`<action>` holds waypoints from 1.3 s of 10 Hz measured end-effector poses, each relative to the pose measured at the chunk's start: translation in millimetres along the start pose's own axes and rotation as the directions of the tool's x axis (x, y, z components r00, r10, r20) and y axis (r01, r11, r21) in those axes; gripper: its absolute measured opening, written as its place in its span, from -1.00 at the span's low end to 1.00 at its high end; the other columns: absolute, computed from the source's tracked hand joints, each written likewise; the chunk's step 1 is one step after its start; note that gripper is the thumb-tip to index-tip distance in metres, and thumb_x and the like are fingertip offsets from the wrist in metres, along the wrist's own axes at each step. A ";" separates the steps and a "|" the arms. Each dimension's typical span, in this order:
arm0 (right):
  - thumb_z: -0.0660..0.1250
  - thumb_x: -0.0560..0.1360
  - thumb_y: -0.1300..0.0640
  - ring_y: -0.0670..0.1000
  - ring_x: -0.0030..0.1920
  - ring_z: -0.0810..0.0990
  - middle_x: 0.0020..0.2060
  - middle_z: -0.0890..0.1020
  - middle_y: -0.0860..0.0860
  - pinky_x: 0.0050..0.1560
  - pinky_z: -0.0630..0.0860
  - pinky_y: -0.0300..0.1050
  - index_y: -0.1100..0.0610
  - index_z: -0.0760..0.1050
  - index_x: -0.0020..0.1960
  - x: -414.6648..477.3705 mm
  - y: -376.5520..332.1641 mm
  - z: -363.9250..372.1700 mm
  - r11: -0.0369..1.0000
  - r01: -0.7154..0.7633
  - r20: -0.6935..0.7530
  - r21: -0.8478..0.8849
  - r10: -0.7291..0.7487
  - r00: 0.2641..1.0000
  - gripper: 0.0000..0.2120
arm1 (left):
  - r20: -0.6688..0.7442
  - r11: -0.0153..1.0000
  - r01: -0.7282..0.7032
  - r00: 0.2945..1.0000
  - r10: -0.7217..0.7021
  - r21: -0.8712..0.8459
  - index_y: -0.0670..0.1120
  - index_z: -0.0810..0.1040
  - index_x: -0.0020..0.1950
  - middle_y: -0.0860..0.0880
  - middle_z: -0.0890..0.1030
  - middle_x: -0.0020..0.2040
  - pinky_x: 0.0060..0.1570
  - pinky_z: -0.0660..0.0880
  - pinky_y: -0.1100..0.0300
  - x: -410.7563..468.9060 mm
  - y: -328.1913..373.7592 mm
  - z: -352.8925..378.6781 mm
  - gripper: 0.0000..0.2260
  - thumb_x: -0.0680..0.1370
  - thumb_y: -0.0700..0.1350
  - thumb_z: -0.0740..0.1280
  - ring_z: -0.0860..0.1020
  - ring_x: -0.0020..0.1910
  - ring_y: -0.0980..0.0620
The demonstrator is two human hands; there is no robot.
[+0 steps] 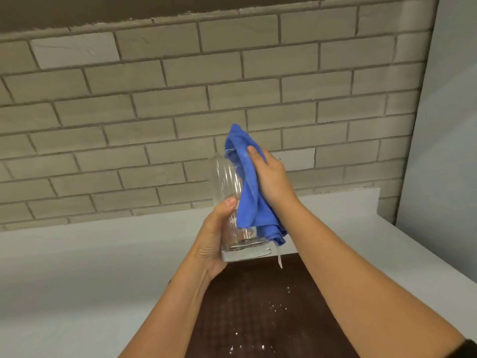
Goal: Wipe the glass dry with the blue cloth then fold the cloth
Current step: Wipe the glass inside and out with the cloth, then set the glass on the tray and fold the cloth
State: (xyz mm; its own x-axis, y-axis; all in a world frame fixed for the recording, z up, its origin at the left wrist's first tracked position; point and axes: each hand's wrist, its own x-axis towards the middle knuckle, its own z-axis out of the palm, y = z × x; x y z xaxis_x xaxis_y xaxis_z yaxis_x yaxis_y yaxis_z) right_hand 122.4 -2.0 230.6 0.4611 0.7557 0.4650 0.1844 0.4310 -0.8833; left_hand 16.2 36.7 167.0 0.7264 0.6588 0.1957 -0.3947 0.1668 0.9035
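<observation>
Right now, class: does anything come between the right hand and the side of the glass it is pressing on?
Yes. The blue cloth lies between the right hand and the glass, draped down its right side. The left hand grips the glass bare near its base.

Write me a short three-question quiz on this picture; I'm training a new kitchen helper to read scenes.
1. True or false: the glass stands on the white counter.
2. Which hand presses the blue cloth against the glass: A) left hand B) right hand?
3. Fill in: the wall behind is made of ____.

Key:
1. False; it is held up in the air, tilted.
2. B; the left hand grips the glass near its base.
3. Brick.
</observation>
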 end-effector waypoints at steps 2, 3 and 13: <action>0.10 0.55 0.08 -0.04 0.16 0.50 0.15 0.57 -0.01 0.17 0.39 -0.18 0.02 0.47 0.18 -5.9 -9.4 6.7 0.989 0.089 -0.058 -0.121 -0.097 0.994 -0.73 | -0.142 0.983 -0.001 0.990 0.028 0.182 -0.03 0.68 -0.19 -0.08 0.69 -0.14 -0.01 0.54 0.09 0.1 11.5 7.6 -0.75 0.22 0.04 0.38 0.61 -0.07 -0.10; 0.10 0.57 0.11 -0.18 0.43 0.11 0.46 0.20 -0.08 0.38 0.07 -0.32 0.02 0.28 0.38 -39.1 4.6 13.5 0.935 0.253 0.101 -0.247 -0.235 0.967 -0.62 | -0.457 0.930 0.148 0.889 0.024 0.337 0.03 0.63 -0.02 0.06 0.66 0.05 -0.21 0.56 0.35 -4.7 12.0 13.0 -0.80 0.46 -0.10 0.24 0.64 -0.09 0.14; 0.18 0.53 0.01 0.04 -0.08 0.58 -0.07 0.60 0.06 -0.06 0.53 -0.05 0.13 0.48 0.07 -57.4 61.5 -147.0 0.816 -0.238 -0.418 0.527 0.492 0.763 -0.76 | -0.330 0.815 0.091 0.935 0.128 0.573 0.08 0.36 0.07 0.08 0.48 0.01 -0.17 0.44 0.40 -29.8 -137.5 -48.1 -0.42 0.20 -0.20 0.57 0.51 0.02 0.13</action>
State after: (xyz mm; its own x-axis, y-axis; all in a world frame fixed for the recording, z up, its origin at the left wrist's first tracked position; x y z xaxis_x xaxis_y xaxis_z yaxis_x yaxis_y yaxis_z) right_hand 234.8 -91.3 140.8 0.8058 0.5828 -0.1048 -0.4165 0.4320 -0.7999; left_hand 21.8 29.4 18.5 0.4433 0.8796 0.1726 0.0665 -0.2243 0.9723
